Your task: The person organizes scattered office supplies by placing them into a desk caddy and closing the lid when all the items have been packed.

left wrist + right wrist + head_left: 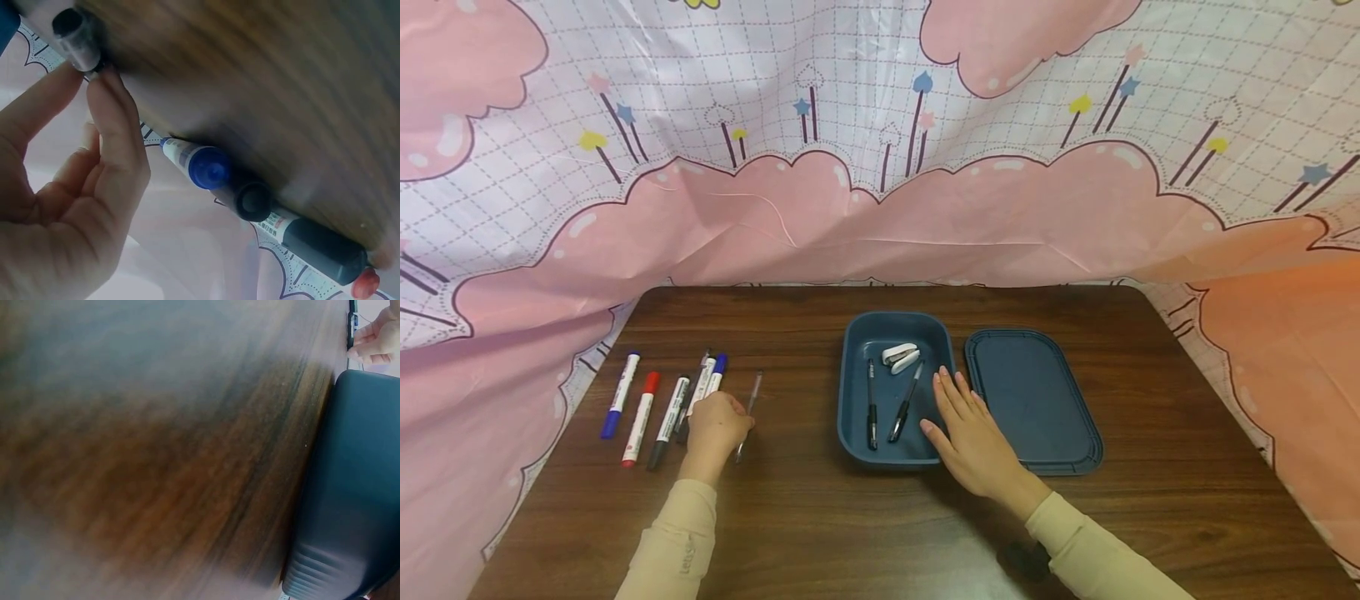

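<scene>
So the left hand (715, 423) has the clear pen (756, 390) pinched at mid-left of the frame while the right hand (976, 446), fingers straight, sits at the right edge of the box (883, 461) near center, and imo that skinny pen could twist loose if the pinch is too light.

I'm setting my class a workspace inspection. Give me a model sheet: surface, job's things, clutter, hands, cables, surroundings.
Surface: dark wood-grain table.
Job's things: clear pen; blue box holding two pens and a white stapler; red, black and blue markers left of the clear pen; matching lid lying flat right of the box.
Clutter: dark patch by the right sleeve, perhaps shadow.
Hands: left hand pinches the clear pen; right hand has fingers straight over the box's right rim, contact unclear.
Cables: nothing seen.
Surroundings: pink-and-white patterned cloth behind and beside the table.
</scene>
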A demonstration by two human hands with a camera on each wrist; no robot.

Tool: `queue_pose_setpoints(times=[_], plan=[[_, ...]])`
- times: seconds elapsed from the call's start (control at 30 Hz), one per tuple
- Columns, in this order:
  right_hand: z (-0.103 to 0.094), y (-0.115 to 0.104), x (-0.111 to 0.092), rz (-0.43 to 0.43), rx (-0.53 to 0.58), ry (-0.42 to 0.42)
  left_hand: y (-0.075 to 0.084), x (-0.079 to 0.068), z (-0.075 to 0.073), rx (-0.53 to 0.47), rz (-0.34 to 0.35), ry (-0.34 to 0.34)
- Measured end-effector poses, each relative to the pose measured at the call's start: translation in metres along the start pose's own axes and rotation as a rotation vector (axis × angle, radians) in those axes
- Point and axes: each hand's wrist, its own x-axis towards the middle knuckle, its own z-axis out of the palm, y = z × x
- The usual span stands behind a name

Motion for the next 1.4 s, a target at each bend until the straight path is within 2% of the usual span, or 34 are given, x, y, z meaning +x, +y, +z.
queue_pose_setpoints(times=[0.2,0.47,0.63,0.83,1.07,1.2,1.4], plan=[[0.0,0.001,0.0,-0.001,0.0,0.003,0.002,0.002,-0.002,-0.006,-0.004,-0.036],[0.0,0.002,0.001,-0.002,-0.004,0.002,0.01,0.003,-0.006,-0.015,0.038,-0.013],[0.001,0.001,0.001,-0.004,-0.005,0.003,0.022,0.004,-0.012,-0.015,0.065,0.011],[0.001,0.001,0.0,0.0,-0.002,-0.001,0.046,-0.001,-0.022,-0.096,0.104,0.019],[0.0,0.0,-0.001,-0.001,0.001,0.003,0.083,-0.008,-0.03,-0.274,0.135,-0.037],[0.0,-0.001,0.0,-0.001,-0.004,0.004,0.105,-0.01,-0.029,-0.336,0.148,-0.053],[-0.001,0.001,-0.001,-0.004,-0.002,0.009,0.13,-0.01,-0.018,-0.395,0.165,-0.068]])
